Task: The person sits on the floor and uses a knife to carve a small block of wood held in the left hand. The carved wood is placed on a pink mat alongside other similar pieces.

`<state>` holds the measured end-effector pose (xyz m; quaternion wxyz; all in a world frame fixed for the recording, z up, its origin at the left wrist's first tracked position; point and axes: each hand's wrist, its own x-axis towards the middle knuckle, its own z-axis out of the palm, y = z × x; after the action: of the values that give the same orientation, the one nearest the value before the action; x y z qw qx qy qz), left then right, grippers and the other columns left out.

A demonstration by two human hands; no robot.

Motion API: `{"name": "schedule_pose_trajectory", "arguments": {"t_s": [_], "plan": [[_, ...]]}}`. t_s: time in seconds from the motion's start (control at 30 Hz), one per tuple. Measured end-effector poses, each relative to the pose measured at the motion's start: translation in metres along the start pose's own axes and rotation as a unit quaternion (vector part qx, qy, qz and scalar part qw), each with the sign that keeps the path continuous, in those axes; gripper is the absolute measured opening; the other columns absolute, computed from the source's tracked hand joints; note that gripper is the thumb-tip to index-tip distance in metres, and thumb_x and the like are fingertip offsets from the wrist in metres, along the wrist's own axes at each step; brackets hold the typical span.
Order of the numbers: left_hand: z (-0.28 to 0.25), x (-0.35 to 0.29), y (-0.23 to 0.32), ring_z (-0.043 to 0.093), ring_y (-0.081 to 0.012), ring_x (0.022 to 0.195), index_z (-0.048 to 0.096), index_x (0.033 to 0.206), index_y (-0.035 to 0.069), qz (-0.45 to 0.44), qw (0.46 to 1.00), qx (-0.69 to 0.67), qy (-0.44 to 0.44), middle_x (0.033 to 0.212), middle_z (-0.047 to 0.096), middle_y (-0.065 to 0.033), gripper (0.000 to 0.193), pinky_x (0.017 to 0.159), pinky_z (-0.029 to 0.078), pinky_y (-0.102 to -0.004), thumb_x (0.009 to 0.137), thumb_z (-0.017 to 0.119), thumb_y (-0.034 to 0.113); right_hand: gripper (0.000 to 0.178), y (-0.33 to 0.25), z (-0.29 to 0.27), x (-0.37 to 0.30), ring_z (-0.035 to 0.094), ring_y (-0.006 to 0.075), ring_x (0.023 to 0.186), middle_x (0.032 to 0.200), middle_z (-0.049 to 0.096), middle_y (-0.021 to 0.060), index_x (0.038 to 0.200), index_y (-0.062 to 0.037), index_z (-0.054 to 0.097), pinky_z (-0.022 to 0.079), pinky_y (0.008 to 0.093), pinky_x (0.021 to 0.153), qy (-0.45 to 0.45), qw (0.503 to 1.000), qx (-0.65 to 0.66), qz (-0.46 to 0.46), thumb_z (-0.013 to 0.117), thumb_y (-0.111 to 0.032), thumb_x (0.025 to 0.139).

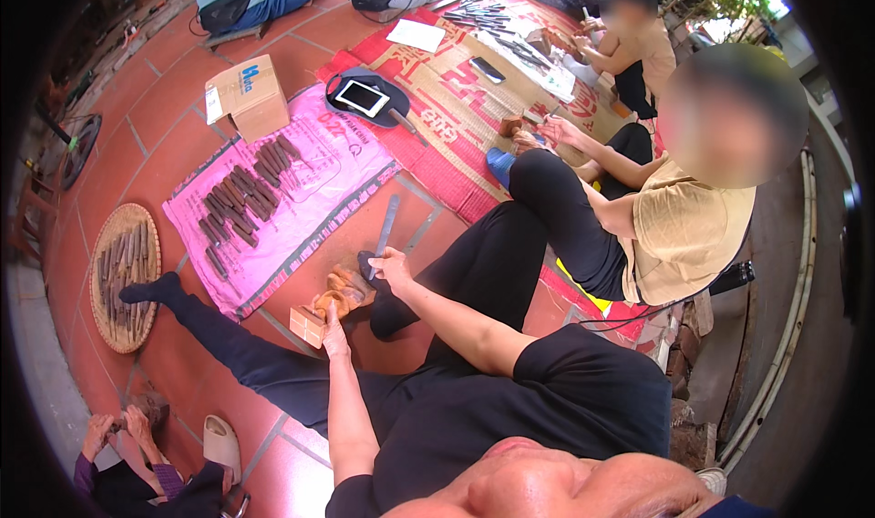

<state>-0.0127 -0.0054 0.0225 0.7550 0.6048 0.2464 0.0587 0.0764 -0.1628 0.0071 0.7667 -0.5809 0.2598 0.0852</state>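
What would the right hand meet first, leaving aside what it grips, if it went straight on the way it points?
The right hand would probably meet the near edge of the pink printed sheet, past a strip of tiled floor; its height above both is unclear.

Left hand (pixel 335 336): holds a pale block (pixel 307 328)
Right hand (pixel 392 268): grips a flat, dark-handled tool (pixel 389 224) (its blade pointing away)
Pink sheet (pixel 251 277): carries brown sticks (pixel 248 186)
Round basket (pixel 128 212): holds similar sticks (pixel 132 248)

Wide head-worn fisheye view, steeply downward
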Motion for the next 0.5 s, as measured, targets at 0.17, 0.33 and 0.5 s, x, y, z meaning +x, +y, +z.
{"name": "schedule_pose_trajectory", "arguments": {"t_s": [0.17, 0.33, 0.5], "plan": [[-0.003, 0.003, -0.008, 0.047, -0.0174, 0.105, 0.042, 0.123, 0.008, 0.011, 1.000, 0.014, 0.002, 0.114, 0.048, -0.0073, 0.042, 0.091, 0.039, -0.0320, 0.088, 0.059, 0.025, 0.018, 0.001, 0.012, -0.011, 0.050, 0.0079, 0.049, 0.058, 0.053, -0.0011, 0.066, -0.0083, 0.053, 0.041, 0.0217, 0.044, -0.113, 0.993, 0.010, 0.025, 0.069, -0.005, 0.075], [0.002, 0.000, -0.004, 0.046, -0.0172, 0.105, 0.042, 0.124, 0.008, -0.010, 1.000, -0.015, 0.008, 0.114, 0.049, -0.0074, 0.043, 0.092, 0.038, -0.0315, 0.088, 0.060, 0.025, 0.021, 0.003, 0.009, 0.002, 0.048, 0.0086, 0.047, 0.056, 0.051, -0.0002, 0.062, -0.0086, 0.050, 0.039, 0.0214, 0.043, -0.013, 1.000, -0.006, -0.007, 0.066, -0.002, 0.074], [-0.003, 0.005, -0.011, 0.047, -0.0174, 0.103, 0.042, 0.122, 0.007, 0.006, 1.000, 0.009, 0.011, 0.113, 0.049, -0.0075, 0.041, 0.091, 0.039, -0.0317, 0.088, 0.060, 0.023, 0.017, 0.000, 0.004, 0.001, 0.050, 0.0088, 0.051, 0.061, 0.054, -0.0005, 0.067, -0.0091, 0.053, 0.043, 0.0225, 0.048, -0.051, 0.998, 0.024, 0.013, 0.068, -0.006, 0.074]]}}
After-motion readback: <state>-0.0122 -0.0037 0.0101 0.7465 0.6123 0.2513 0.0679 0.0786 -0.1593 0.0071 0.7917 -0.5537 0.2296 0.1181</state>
